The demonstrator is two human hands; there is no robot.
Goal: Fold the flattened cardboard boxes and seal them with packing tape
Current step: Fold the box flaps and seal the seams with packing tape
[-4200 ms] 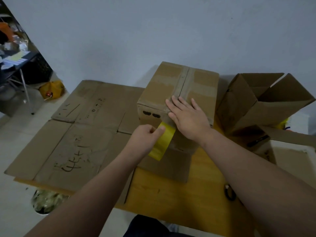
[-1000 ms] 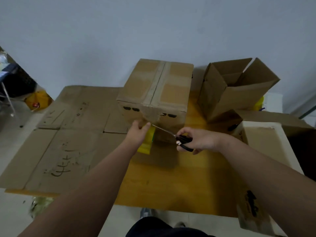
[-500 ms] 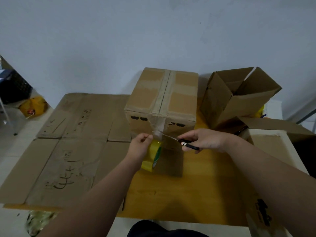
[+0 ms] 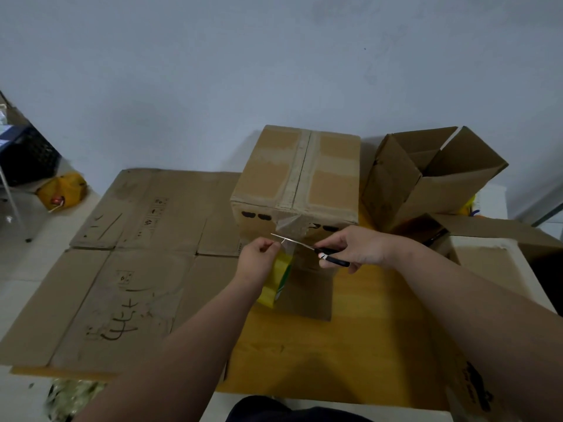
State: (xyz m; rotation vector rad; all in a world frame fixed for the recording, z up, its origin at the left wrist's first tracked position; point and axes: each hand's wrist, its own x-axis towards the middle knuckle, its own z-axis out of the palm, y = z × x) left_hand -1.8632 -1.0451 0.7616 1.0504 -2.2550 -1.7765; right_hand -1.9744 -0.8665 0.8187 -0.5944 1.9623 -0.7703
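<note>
Matt cardboard box (image 4: 294, 175), glossy tape (image 4: 288, 228)

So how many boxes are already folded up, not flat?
2 for sure: the closed box in the middle, and the open box tipped over to its right. The pale-rimmed thing at the right edge may be another; it is cut off.

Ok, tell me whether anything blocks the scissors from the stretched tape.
Nothing visible does. The scissors in the right hand lie across the clear tape strip stretched from the sealed box to the roll in the left hand.
</note>
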